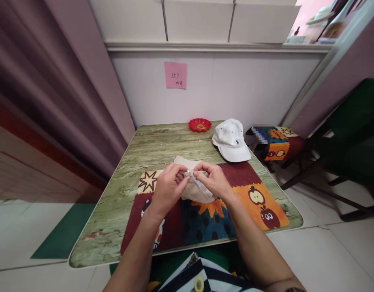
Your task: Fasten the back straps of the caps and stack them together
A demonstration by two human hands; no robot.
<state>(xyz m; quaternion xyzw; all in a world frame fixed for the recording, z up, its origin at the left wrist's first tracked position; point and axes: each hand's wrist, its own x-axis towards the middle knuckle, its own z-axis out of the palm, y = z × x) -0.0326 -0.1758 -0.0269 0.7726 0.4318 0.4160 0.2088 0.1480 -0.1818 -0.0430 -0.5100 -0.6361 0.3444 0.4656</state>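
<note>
A beige cap (196,194) lies in front of me on the patterned mat, its brim pointing away. At its back strap (199,172) both hands meet. My left hand (167,185) pinches the strap end by a small metal-looking buckle (187,174). From the other side, my right hand (216,179) grips the strap between thumb and fingers. The fingers partly hide the strap, so how it runs through the buckle cannot be made out. Beyond my right hand sits a white cap (231,140) with a small dark emblem, brim towards me.
The wood-patterned table (104,219) carries a colourful mat (205,231) and a red scalloped dish (199,125) near the wall. A pink note (176,75) is stuck on the wall. A cloth-covered stool (278,142) and a dark chair (353,150) stand right; a purple curtain (68,73) hangs left.
</note>
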